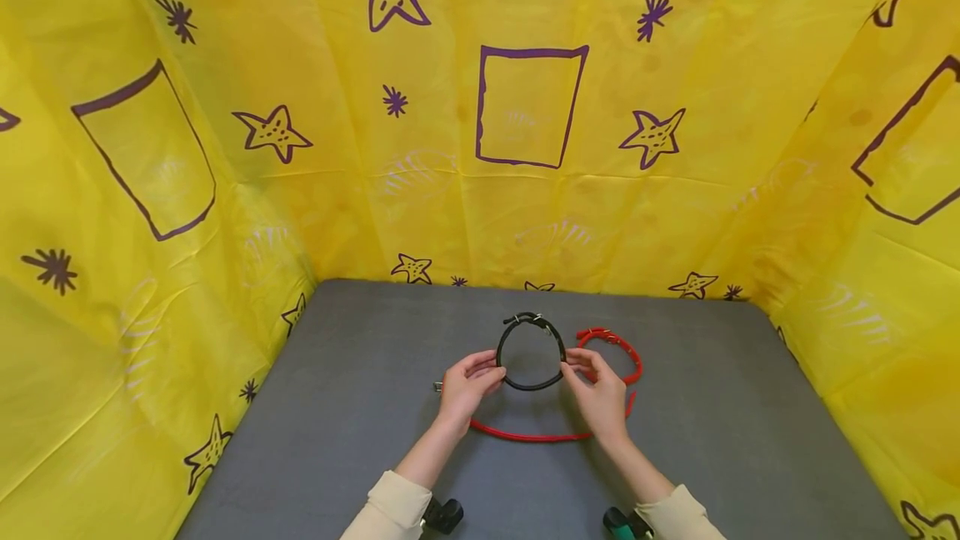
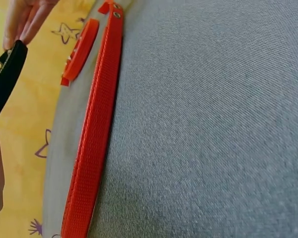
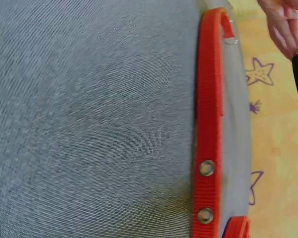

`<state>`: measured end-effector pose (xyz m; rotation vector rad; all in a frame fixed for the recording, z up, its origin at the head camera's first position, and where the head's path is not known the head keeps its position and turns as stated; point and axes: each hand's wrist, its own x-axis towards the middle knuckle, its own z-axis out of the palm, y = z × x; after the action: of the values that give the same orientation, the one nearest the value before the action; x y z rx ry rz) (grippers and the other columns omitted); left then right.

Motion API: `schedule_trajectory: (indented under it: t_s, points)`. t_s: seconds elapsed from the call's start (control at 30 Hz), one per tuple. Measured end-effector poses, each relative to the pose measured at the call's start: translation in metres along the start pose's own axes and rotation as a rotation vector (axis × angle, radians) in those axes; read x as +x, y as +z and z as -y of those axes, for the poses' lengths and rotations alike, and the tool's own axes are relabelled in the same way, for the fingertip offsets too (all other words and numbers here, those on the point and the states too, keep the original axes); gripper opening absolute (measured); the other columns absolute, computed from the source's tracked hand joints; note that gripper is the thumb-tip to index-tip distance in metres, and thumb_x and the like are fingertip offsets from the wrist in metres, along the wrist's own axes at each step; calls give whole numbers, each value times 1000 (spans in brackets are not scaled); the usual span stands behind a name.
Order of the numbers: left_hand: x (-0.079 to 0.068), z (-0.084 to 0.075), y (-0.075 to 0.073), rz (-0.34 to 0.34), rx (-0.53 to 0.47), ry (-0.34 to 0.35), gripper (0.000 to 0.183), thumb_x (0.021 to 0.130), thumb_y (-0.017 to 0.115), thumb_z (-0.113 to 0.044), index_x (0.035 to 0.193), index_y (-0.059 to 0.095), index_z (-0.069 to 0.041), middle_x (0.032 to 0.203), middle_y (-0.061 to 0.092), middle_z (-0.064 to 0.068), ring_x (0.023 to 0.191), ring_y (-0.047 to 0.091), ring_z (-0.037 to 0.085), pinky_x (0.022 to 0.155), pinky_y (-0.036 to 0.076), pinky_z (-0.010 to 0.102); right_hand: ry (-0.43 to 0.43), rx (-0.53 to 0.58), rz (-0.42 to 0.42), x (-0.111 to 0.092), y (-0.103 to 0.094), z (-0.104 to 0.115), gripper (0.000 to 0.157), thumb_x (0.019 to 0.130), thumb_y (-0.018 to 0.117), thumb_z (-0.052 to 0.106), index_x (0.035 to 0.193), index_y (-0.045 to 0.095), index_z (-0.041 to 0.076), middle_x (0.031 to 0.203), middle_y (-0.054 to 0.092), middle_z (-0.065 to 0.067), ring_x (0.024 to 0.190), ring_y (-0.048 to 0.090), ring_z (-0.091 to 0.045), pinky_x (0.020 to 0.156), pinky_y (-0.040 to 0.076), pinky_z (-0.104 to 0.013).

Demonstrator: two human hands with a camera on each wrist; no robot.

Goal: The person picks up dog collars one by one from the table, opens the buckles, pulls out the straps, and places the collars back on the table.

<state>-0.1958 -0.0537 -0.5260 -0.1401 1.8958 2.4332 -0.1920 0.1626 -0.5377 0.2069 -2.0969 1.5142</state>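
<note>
Both hands are clamped on one item, a black collar buckled into a round loop. Left hand: thumb and fingers pinch the loop's left side. Right hand: same pinch, right side. The collar is held up off the table, its metal buckle at the far side of the ring in the head view.

Below and nearer the body, an unfastened red collar lies on the table in a shallow curve, partly hidden by the hands. Metal end fitting shows past the left hand; the opposite tip shows past the right wrist. Right wrist view: metal eyelets along the strap near one end.

Beyond the right hand, a second red collar, closed into a loop, rests on the table, partly covered by the fingers.

Outward: cream sleeves, dark wrist devices, gray table. Yellow cloth with purple starfish outlines encloses the back and both sides.
</note>
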Motion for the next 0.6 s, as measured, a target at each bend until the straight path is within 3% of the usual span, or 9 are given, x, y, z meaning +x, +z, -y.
schedule_trajectory:
  t_s: [0.23, 0.6]
  points:
    - [-7, -1, -6, 32, 21, 36, 41, 82, 74, 1, 120, 62, 10, 103, 69, 12, 88, 67, 12, 78, 57, 30, 211, 96, 97, 8, -12, 11, 32, 84, 79, 18, 111, 69, 5, 100, 71, -8, 87, 67, -15, 76, 54, -19]
    - [-18, -9, -11, 91, 52, 50, 39, 82, 74, 2, 119, 63, 9, 107, 68, 13, 90, 66, 13, 77, 57, 29, 332, 159, 265, 23, -20, 19, 37, 87, 75, 27, 118, 68, 8, 111, 67, -8, 96, 64, -11, 81, 54, -23]
